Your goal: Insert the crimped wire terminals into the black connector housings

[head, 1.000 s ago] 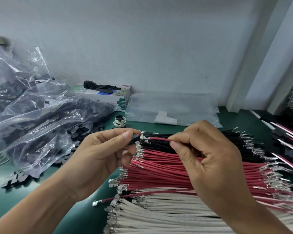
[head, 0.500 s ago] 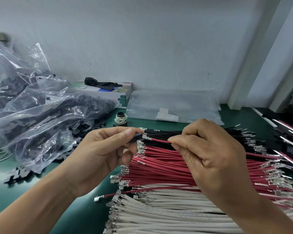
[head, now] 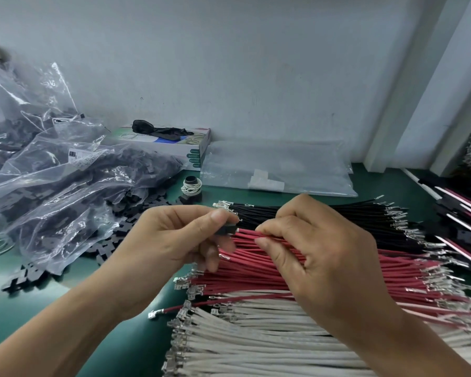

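My left hand (head: 174,240) pinches a small black connector housing (head: 227,230) between thumb and fingers, mostly hidden by them. My right hand (head: 321,257) pinches a red wire (head: 246,232) close to its tip, and the terminal end sits at the housing's opening; I cannot tell how deep it is. Below the hands lie rows of crimped wires: black wires (head: 359,216) at the back, red wires (head: 256,273) in the middle, white wires (head: 256,346) nearest me.
Clear plastic bags of black housings (head: 65,186) are heaped on the left, with loose housings (head: 25,276) spilled on the green mat. A box (head: 174,148), a flat clear bag (head: 278,170) and a small spool (head: 191,186) stand behind. Finished assemblies (head: 462,213) lie right.
Both hands have stayed together above the wire rows. The red wire's metal terminal, visible before beside the housing, now shows less between the fingertips.
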Demonstrator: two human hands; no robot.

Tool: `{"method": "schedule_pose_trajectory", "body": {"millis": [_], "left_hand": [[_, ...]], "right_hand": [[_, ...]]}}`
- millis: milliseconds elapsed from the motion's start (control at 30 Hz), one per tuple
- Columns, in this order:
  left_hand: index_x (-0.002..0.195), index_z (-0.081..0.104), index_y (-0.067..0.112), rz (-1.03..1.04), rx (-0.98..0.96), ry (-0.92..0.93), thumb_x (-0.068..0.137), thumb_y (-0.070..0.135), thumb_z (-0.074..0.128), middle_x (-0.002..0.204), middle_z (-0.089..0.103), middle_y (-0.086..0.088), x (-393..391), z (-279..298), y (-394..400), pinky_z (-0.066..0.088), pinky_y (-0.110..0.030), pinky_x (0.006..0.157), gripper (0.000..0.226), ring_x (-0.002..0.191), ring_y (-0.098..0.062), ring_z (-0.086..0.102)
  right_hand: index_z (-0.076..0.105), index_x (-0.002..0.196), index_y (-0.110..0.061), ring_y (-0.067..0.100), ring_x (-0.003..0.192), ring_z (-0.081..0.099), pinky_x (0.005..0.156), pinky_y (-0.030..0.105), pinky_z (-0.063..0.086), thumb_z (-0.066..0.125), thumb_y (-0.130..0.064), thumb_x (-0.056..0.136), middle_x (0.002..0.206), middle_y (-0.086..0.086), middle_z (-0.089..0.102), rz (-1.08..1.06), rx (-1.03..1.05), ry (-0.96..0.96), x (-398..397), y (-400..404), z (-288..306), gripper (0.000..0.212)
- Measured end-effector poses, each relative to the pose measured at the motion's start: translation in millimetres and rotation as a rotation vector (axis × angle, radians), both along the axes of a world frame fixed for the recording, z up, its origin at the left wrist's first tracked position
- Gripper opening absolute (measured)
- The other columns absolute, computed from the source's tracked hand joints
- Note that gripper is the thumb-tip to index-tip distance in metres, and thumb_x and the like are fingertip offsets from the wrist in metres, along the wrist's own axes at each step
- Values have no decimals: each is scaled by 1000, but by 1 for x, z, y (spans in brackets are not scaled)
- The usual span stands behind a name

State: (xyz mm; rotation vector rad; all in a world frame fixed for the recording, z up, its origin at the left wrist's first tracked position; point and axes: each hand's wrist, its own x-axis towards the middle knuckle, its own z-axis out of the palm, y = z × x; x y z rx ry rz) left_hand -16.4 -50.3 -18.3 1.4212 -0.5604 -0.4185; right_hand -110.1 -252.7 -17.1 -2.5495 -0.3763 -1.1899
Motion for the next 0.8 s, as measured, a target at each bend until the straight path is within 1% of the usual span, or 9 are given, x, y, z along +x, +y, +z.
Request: {"method": "schedule_pose_trajectory", "body": {"millis": [67,133,233,400,500,600,700,767,800], "left_hand": [[106,81,22,59,71,-207,78,37,78,76,76,-9,-4,-1,-3,56,-24,60,32,63,-17,66],[102,82,22,95,72,-311,69,29,83,76,76,-9,-6,-4,-5,57,-25,62,33,63,-16,68],[92,84,21,112,64,-308,69,23,83,71,76,-7,-7,-6,-5,55,-23,56,24,54,-17,67],[96,83,19,29,89,-310,77,23,80,68,75,-10,-7,-5,0,54,-22,56,19,56,-17,70],[96,82,25,35,131,-366,80,30,81,68,75,-8,-4,-5,1,52,-26,55,17,55,-18,69],[95,81,28,64,123,-387,78,34,82,71,76,-1,-4,-6,-1,55,-23,58,18,55,-15,69],[95,80,31,120,126,-377,78,33,80,72,75,-5,-2,-8,-1,52,-22,52,17,54,-15,70],[95,80,32,141,118,-366,77,31,79,72,75,-7,1,-9,-1,50,-20,50,18,55,-15,69],[94,80,31,144,110,-360,77,29,79,71,75,-6,2,-9,0,49,-17,50,18,54,-14,68]], "right_hand": [[76,88,-21,7,72,57,57,26,49,69,-27,91,83,-12,59,-34,9,42,0,-2,3,9],[75,86,-23,4,71,53,62,21,44,67,-32,91,81,-14,56,-26,89,104,0,-5,5,12],[74,83,-20,8,71,54,65,23,45,66,-30,90,79,-14,54,52,174,169,0,-4,4,15],[72,81,-18,11,73,57,66,27,46,66,-26,90,79,-11,56,89,222,204,0,5,-1,14],[73,83,-23,7,74,58,63,28,49,65,-34,90,80,-15,58,68,173,229,0,1,4,15],[72,83,-32,4,78,56,64,25,45,70,-38,91,81,-19,58,-17,80,245,-5,-9,20,10],[70,83,-35,3,83,52,67,24,44,74,-37,86,84,-20,55,-49,-38,259,-18,-10,34,6],[68,85,-36,2,87,54,70,27,46,65,-51,84,87,-19,57,11,-122,483,-24,-2,33,16],[66,93,-40,-1,92,52,74,27,46,59,-59,83,92,-21,57,32,-178,616,-26,4,28,23]]}}
